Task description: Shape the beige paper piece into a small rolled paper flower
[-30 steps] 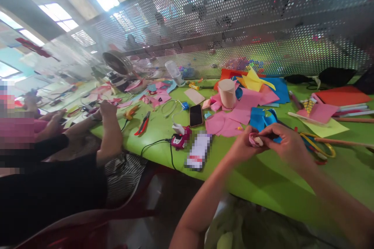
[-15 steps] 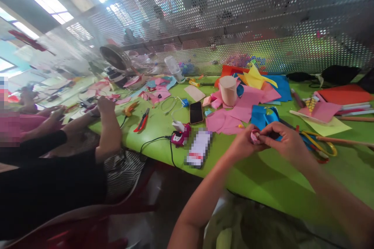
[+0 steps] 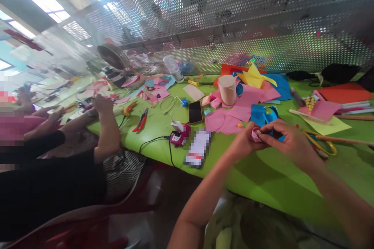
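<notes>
Pink roll: I see a small coil of pink paper [image 3: 256, 135] pinched between both hands, held just above the green table [image 3: 271, 186], near its front edge.
Left hand: my left hand [image 3: 244, 143] is curled nearly closed around the roll from the left, thumb and fingers pressed on its side.
Right hand: my right hand [image 3: 288, 142] meets it from the right, fingertips [image 3: 263, 132] closed on the roll's edge, palm turned down, the other fingers bent.
Just behind: blue paper [image 3: 263, 114] lies beside the hands, touching a spread of pink sheets [image 3: 230, 118].
To the right: yellow-handled scissors [image 3: 320, 144] lie flat on the table, close to my right wrist.
Further back: a pale paper cup [image 3: 227, 89] stands upright among the sheets; a yellow folded shape [image 3: 254, 77] sits behind it.
To the left: a phone [image 3: 195, 112] lies face up, well apart from the hands; a small pink device with a black cable [image 3: 179, 138] rests near the table edge.
Neighbour: another person's arm [image 3: 108, 128] leans on the table far to the left, beside red pliers [image 3: 140, 120].
Backdrop: a perforated metal screen [image 3: 233, 19] rises behind the table.
</notes>
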`<state>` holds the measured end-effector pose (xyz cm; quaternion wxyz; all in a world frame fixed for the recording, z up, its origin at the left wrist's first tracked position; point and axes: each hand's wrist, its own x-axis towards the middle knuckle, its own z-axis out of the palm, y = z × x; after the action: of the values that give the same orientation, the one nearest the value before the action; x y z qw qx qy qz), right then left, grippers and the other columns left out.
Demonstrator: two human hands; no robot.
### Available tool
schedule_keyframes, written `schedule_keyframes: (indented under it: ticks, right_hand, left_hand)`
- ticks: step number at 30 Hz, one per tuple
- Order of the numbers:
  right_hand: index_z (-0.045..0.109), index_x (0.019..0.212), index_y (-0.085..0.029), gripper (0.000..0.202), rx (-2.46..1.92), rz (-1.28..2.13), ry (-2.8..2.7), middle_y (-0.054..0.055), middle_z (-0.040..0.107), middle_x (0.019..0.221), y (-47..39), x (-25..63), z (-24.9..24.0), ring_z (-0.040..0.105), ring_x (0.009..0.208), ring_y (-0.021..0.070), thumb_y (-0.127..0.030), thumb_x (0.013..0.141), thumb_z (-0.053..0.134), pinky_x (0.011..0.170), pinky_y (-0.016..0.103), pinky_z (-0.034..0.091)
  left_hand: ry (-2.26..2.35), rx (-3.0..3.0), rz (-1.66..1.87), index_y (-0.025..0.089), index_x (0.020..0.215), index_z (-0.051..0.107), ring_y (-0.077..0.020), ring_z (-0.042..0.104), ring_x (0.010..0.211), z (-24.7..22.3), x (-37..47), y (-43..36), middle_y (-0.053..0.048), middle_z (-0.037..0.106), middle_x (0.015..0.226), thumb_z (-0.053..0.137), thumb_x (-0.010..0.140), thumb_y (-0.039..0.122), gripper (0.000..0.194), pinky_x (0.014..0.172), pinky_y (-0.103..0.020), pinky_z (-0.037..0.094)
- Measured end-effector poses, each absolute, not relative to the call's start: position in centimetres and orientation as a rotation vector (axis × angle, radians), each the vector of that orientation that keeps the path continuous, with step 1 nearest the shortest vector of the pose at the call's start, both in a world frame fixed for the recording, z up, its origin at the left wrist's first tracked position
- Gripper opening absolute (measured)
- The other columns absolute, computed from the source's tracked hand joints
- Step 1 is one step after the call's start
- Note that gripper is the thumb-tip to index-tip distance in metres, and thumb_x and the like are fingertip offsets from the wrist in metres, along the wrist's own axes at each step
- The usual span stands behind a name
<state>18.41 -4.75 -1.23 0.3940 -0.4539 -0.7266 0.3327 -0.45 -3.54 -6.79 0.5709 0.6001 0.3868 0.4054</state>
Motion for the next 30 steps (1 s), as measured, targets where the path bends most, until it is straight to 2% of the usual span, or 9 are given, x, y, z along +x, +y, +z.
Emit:
schedule_keyframes:
  ticks: [6, 10, 16, 18, 20, 23, 26, 28, 30]
  right_hand:
    - [0.079, 0.086, -0.029, 0.036, -1.114, 0.836, -1.749, 0.006, 0.074, 0.093, -4.5, 18.5, -0.9, 0.069, 0.088, 0.0263, -0.065, 0.09, 0.081, 0.08, 0.042, 0.057]
    - [0.076, 0.092, -0.029, 0.034, -1.056, 1.108, -1.452, 0.002, 0.075, 0.091, -4.2, 19.0, -1.2, 0.069, 0.087, 0.0237, -0.06, 0.084, 0.088, 0.079, 0.039, 0.058]
    - [0.075, 0.093, -0.032, 0.035, -0.962, 1.337, -1.01, -0.001, 0.078, 0.096, -2.9, 20.2, -1.9, 0.072, 0.086, 0.0207, -0.051, 0.075, 0.098, 0.083, 0.038, 0.06]
    - [0.075, 0.093, -0.032, 0.037, -0.954, 1.327, -0.994, -0.002, 0.077, 0.094, -2.5, 20.2, -2.2, 0.071, 0.083, 0.0199, -0.051, 0.072, 0.099, 0.082, 0.038, 0.06]
    - [0.075, 0.093, -0.032, 0.036, -0.943, 1.275, -1.021, -0.002, 0.077, 0.094, -2.2, 20.1, -2.5, 0.072, 0.085, 0.0208, -0.05, 0.073, 0.099, 0.086, 0.04, 0.061]
    - [0.075, 0.095, -0.031, 0.033, -0.946, 1.15, -1.136, 0.0, 0.078, 0.095, -2.3, 19.9, -2.7, 0.074, 0.092, 0.0239, -0.05, 0.079, 0.096, 0.093, 0.044, 0.061]
    - [0.074, 0.1, -0.032, 0.026, -0.93, 1.1, -1.271, 0.003, 0.081, 0.106, -2.7, 19.7, -2.6, 0.076, 0.102, 0.0266, -0.049, 0.088, 0.089, 0.099, 0.048, 0.061]
    - [0.072, 0.102, -0.032, 0.023, -0.881, 1.121, -1.298, 0.004, 0.082, 0.116, -3.0, 19.6, -2.5, 0.077, 0.112, 0.0285, -0.048, 0.092, 0.085, 0.105, 0.051, 0.06]
    - [0.07, 0.103, -0.033, 0.023, -0.836, 1.146, -1.278, 0.005, 0.082, 0.124, -3.1, 19.5, -2.3, 0.076, 0.122, 0.0311, -0.049, 0.093, 0.083, 0.109, 0.054, 0.059]
  left_hand:
    - [0.92, 1.488, 1.012, 0.022, 0.105, 0.054, -0.0117, 0.051, 0.079, -6.7, -0.6, -3.5, 0.004, 0.057, 0.091, 0.099, 0.073, 0.045, 0.061, 0.072, -0.025, 0.042]
    - [0.979, 1.534, 0.991, 0.022, 0.11, 0.055, -0.0153, 0.058, 0.083, -6.7, -1.0, -3.5, 0.001, 0.064, 0.096, 0.093, 0.081, 0.044, 0.052, 0.076, -0.027, 0.046]
    - [1.58, 1.852, 0.842, 0.023, 0.122, 0.062, -0.0314, 0.068, 0.107, -6.5, -2.5, -3.5, -0.008, 0.072, 0.112, 0.087, 0.086, 0.043, 0.048, 0.095, -0.044, 0.053]
    - [1.718, 1.922, 0.817, 0.023, 0.129, 0.063, -0.0378, 0.064, 0.129, -6.1, -3.1, -3.5, -0.014, 0.071, 0.131, 0.089, 0.083, 0.041, 0.056, 0.111, -0.054, 0.048]
    - [1.713, 1.975, 0.892, 0.024, 0.139, 0.063, -0.0403, 0.05, 0.152, -5.4, -3.6, -3.6, -0.016, 0.063, 0.155, 0.09, 0.081, 0.031, 0.064, 0.127, -0.061, 0.035]
    - [1.365, 1.962, 1.135, 0.027, 0.15, 0.061, -0.0349, 0.037, 0.165, -3.8, -4.1, -3.7, -0.013, 0.052, 0.172, 0.076, 0.091, 0.024, 0.061, 0.136, -0.058, 0.027]
    - [0.988, 1.872, 1.22, 0.025, 0.15, 0.063, -0.032, 0.051, 0.156, -2.3, -3.3, -3.8, -0.013, 0.061, 0.164, 0.062, 0.103, 0.035, 0.048, 0.13, -0.05, 0.039]
    - [0.99, 1.83, 1.187, 0.022, 0.139, 0.07, -0.0308, 0.066, 0.135, -2.0, -2.2, -3.7, -0.013, 0.074, 0.145, 0.066, 0.102, 0.039, 0.04, 0.117, -0.044, 0.049]
    - [1.092, 1.758, 1.172, 0.02, 0.12, 0.074, -0.0258, 0.071, 0.106, -2.2, -0.9, -3.5, -0.01, 0.08, 0.116, 0.069, 0.1, 0.037, 0.027, 0.097, -0.037, 0.054]
